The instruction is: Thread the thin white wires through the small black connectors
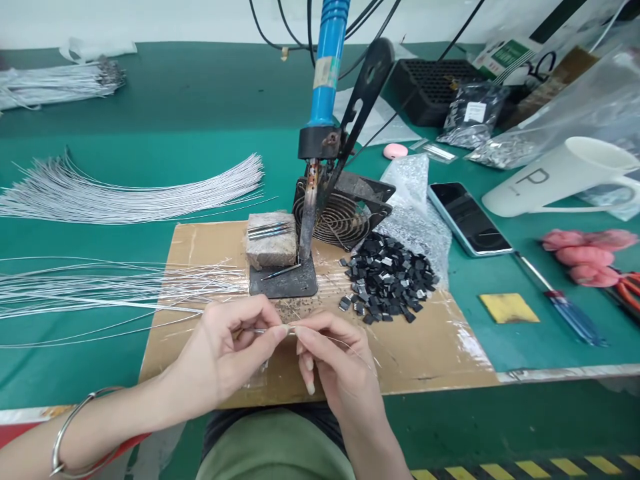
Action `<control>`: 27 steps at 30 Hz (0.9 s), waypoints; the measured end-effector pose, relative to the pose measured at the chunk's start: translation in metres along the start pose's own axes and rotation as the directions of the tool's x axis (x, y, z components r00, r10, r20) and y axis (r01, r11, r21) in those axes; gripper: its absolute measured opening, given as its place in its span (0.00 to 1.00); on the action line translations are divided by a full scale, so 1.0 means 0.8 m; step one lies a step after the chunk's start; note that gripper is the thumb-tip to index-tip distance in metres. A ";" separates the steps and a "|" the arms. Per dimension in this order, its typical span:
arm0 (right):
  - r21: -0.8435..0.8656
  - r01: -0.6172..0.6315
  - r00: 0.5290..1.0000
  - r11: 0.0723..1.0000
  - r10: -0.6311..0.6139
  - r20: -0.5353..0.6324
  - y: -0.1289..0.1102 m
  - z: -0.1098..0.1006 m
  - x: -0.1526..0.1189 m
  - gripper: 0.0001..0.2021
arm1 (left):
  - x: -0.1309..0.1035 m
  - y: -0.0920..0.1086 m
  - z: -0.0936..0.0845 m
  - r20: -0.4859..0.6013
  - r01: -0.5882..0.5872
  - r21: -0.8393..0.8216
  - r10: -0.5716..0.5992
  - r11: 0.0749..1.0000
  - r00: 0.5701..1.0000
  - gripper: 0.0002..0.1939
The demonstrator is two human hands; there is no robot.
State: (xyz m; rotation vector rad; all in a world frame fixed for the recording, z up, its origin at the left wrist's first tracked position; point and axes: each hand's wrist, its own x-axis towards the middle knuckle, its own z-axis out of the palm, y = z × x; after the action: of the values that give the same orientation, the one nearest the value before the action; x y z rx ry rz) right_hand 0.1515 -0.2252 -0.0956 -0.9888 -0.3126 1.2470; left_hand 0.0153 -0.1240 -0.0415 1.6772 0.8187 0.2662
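My left hand is closed in a pinch on a thin silvery rod. Thumb and index finger of my right hand press together right beside it, pinching a fine wire that trails off to the right. The fingertips hide where rod and wire come together. Just beyond my hands, a short metal pin lies on a dark plate under the tip of a blue soldering iron held in a stand. More pins rest on a pale block.
Cardboard covers the work area. Loose white wires and a wire bundle lie left. To the right are small black parts, a fan, a phone, a white mug and a screwdriver.
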 end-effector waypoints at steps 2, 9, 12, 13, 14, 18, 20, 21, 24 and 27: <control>-0.003 -0.037 0.999 0.999 0.037 -0.008 -0.005 0.001 -0.001 0.06 | 0.001 0.001 -0.001 0.013 0.009 -0.005 -0.009 1.000 1.000 0.14; 0.023 -0.033 0.999 0.999 0.033 -0.004 -0.006 0.005 -0.002 0.06 | 0.002 -0.002 0.000 0.000 0.019 -0.015 -0.019 1.000 1.000 0.13; 0.053 -0.003 1.000 0.999 0.003 0.008 -0.002 0.004 0.000 0.06 | 0.002 -0.003 0.002 -0.022 0.006 -0.021 -0.006 1.000 1.000 0.13; 0.063 0.004 1.000 0.998 -0.005 0.020 0.000 0.003 0.000 0.06 | 0.002 -0.003 0.002 -0.032 0.001 -0.017 -0.002 1.000 0.999 0.13; 0.073 0.010 0.999 0.997 -0.012 0.029 0.001 0.003 0.001 0.07 | 0.001 -0.004 0.003 -0.039 -0.005 -0.010 0.005 1.000 0.999 0.14; 0.110 0.025 1.000 0.994 -0.026 0.009 0.006 0.006 0.003 0.07 | -0.003 -0.009 0.005 -0.073 -0.023 0.018 0.024 1.000 0.997 0.14; 0.134 0.027 1.000 0.991 -0.024 -0.019 0.008 0.009 0.003 0.06 | -0.003 -0.011 0.008 -0.092 -0.018 0.017 0.020 1.000 0.996 0.15; 0.145 0.026 0.999 0.989 -0.022 -0.030 0.008 0.011 0.003 0.06 | -0.004 -0.012 0.009 -0.102 -0.012 0.014 0.013 1.000 0.995 0.15; 0.172 0.035 0.998 0.984 -0.025 -0.061 0.011 0.016 0.002 0.06 | -0.004 -0.014 0.013 -0.126 -0.003 -0.019 0.000 1.000 0.992 0.15; 0.169 0.063 0.995 0.984 -0.049 -0.084 0.013 0.018 0.001 0.07 | -0.005 -0.014 0.014 -0.132 -0.014 -0.047 0.008 0.999 0.991 0.14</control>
State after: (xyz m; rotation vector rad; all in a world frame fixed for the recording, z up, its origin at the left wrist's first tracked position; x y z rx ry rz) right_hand 0.1352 -0.2177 -0.0957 -0.8733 -0.1662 1.1597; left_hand 0.0147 -0.1348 -0.0538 1.6323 0.8945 0.4047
